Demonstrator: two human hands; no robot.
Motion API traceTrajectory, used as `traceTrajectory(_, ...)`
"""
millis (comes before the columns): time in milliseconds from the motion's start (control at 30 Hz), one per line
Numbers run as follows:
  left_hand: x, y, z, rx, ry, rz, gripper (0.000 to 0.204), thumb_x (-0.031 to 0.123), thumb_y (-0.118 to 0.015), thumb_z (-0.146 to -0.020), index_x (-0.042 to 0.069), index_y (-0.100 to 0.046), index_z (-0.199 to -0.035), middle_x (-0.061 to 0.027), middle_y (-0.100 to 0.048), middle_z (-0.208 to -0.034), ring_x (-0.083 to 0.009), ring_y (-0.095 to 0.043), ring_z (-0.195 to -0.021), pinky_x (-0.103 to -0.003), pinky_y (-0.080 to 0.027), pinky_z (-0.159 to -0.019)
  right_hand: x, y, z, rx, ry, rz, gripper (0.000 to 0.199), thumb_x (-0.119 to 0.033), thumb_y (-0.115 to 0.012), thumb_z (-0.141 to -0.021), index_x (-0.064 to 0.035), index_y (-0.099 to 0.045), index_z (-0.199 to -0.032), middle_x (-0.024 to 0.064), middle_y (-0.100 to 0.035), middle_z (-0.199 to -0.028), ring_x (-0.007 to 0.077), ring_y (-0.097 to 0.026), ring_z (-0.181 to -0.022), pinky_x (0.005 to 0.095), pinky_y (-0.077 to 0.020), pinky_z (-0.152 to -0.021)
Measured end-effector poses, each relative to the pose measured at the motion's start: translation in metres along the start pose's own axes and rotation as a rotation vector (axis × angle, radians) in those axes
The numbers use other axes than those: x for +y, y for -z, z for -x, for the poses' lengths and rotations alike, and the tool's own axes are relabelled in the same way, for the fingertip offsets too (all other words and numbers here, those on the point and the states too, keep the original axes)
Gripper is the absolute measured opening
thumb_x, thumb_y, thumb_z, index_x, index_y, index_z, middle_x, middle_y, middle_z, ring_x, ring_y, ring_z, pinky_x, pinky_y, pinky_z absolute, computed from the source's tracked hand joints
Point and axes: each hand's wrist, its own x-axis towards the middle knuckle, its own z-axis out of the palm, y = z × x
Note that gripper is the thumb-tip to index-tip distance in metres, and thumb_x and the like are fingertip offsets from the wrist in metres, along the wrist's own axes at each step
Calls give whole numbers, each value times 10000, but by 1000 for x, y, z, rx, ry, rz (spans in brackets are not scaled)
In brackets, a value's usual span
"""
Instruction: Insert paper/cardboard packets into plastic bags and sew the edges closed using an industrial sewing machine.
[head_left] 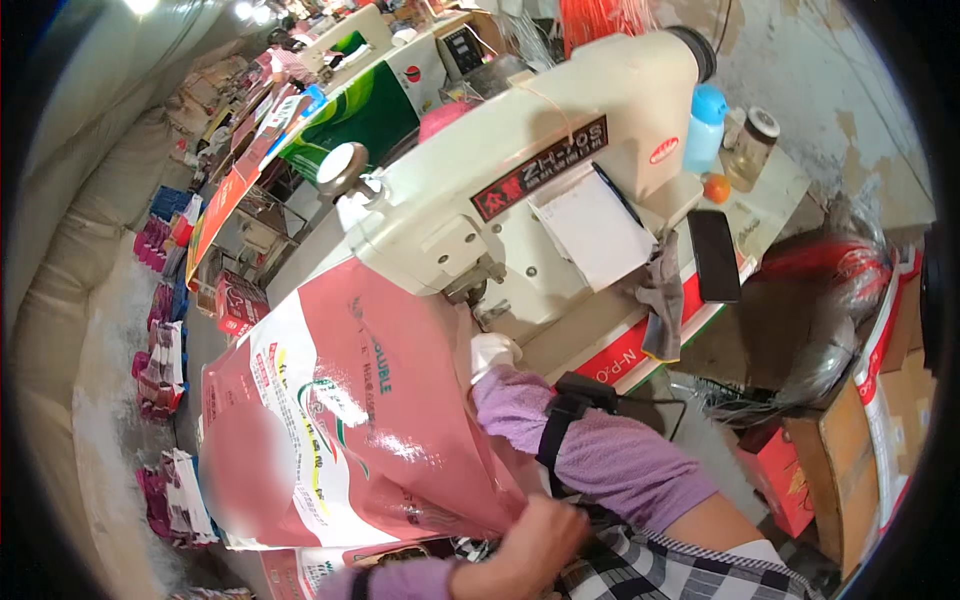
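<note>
A large pink and white glossy printed bag [380,420] hangs over the front of a cream sewing machine [560,130], its upper edge under the needle area [470,285]. My right hand [493,356], in a white glove, is closed at the bag's right edge just below the machine head; its fingertips are partly hidden. My bare left hand [545,542] is curled closed at the bag's lower right corner, near my lap. Purple sleeves cover both forearms, and a black strap with a small box [585,392] is round the right one.
A white paper pad with a pen [597,228], a phone [714,256] and a grey cloth [662,305] lie right of the needle. Behind stand a blue bottle [706,130] and a jar [753,150]. Cardboard boxes [830,480] are at right; folded bag stacks [175,495] line the left.
</note>
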Motion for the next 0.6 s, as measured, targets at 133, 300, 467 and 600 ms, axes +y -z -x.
traceTrajectory(133, -102, -42, -1, 826, -209, 185, 561, 576, -554, -917, 33, -686, -958, -87, -689, -855, -211, -652, -733, -317, -505, -642, -27, 30, 50, 636, 231, 980, 282, -141, -553, -851, -106, -568, -1130, 93, -635, -738, 216, -636, -668, 352, -536, -610)
traceTrajectory(300, -75, -151, 2, -89, -50, 1450, 633, 600, -561, -897, -23, -632, -981, -143, -657, -829, -241, -650, -757, -342, -500, -667, 91, -50, 58, 1002, 84, 2402, 658, -176, -543, -872, -85, -299, -1476, 264, -632, -823, 401, -643, -728, 446, -513, -681)
traceTrajectory(467, -7, -169, 9, 521, 164, 1245, 461, 407, -679, -857, 14, -570, -1071, -160, -595, -1023, -361, -604, -916, -406, -504, -728, 108, -80, 79, 1030, -131, 2136, 581, -302, -515, -923, -67, -357, -1431, 297, -636, -949, 430, -648, -855, 477, -522, -772)
traceTrajectory(600, 11, -148, -8, 654, 269, 981, 326, 266, -708, -818, 56, -535, -998, -117, -523, -1007, -317, -597, -871, -416, -505, -670, 63, -79, 48, 952, 135, 2566, 555, -393, -487, -966, -14, -440, -1369, 256, -653, -1043, 411, -655, -849, 471, -511, -764)
